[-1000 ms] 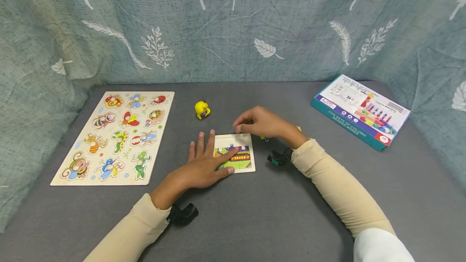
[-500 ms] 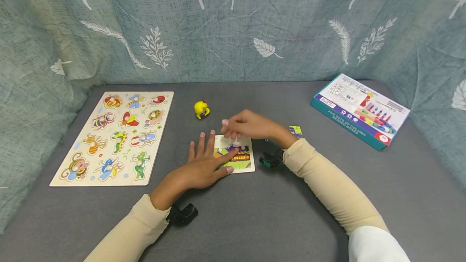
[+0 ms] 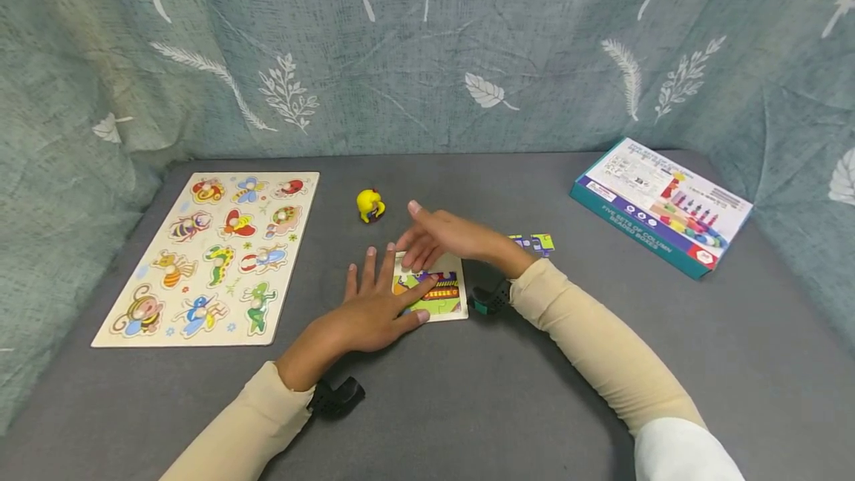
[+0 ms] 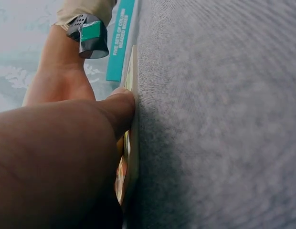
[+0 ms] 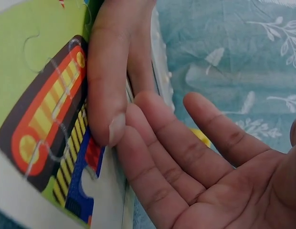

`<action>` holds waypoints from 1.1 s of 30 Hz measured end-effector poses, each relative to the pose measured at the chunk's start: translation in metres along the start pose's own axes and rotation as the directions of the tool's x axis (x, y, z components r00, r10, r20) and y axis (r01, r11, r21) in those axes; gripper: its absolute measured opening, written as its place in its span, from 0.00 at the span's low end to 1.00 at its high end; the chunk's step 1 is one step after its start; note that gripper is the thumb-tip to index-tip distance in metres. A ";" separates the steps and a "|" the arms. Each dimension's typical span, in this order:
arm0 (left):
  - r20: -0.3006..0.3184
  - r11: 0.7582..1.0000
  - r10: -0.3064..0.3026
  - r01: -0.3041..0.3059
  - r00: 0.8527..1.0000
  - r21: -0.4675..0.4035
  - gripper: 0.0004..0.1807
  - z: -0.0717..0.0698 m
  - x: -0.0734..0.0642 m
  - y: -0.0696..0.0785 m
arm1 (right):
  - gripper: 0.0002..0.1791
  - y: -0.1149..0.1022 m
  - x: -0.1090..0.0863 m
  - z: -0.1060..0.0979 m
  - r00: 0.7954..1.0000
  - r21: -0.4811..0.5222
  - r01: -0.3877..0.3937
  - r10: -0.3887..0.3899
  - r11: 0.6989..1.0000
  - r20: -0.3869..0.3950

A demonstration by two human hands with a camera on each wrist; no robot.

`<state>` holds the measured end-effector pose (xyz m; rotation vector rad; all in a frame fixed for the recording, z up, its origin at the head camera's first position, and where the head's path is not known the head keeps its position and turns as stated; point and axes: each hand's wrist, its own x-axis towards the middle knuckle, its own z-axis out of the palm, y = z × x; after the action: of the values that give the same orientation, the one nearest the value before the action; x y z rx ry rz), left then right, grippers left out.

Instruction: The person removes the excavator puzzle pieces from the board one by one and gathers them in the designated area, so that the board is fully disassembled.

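Observation:
A small wooden jigsaw tray (image 3: 451,263) lies on the grey table. Its lower part carries joined pieces picturing an orange-and-black vehicle track (image 5: 47,112); the bare wooden backing shows above them. My left hand (image 3: 377,310) rests on the tray's left side with fingers spread, index finger and thumb across the picture. My right hand (image 3: 444,237) hovers at the tray's upper edge, fingers extended together and thumb raised. In the right wrist view its palm (image 5: 219,195) is bare and its fingertips meet the left index finger. Loose purple-and-green jigsaw pieces (image 3: 542,243) lie right of the tray, partly behind the right wrist.
A large wooden insect puzzle board (image 3: 250,240) lies at left. A small yellow toy figure (image 3: 369,205) stands behind the tray. At the back right is a teal-edged box of column beads (image 3: 661,206). A patterned curtain (image 3: 427,50) hangs behind the table.
The right hand has moved left from beside the tray onto its upper part, and its curled fingers have straightened. More of the loose pieces at right now shows. The left hand stays put.

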<state>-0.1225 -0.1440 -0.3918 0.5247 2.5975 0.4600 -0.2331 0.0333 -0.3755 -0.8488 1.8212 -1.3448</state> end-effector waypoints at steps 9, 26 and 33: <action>-0.009 1.000 0.011 -0.010 1.000 0.025 0.31 0.002 0.001 -0.003 | 0.39 -0.002 0.005 0.003 1.000 0.025 -0.026 0.026 0.999 0.007; -0.013 0.999 0.018 -0.017 1.000 0.027 0.32 0.002 0.001 -0.002 | 0.36 -0.003 0.006 0.006 1.000 0.051 -0.012 0.012 0.999 0.008; -0.017 0.999 0.029 -0.029 0.999 0.036 0.32 0.004 0.001 -0.003 | 0.38 -0.003 0.005 0.006 1.000 0.054 -0.004 0.004 0.999 0.007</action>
<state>-0.1223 -0.1453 -0.3963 0.5734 2.6220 0.4300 -0.2306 0.0250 -0.3752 -0.8198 1.7729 -1.3806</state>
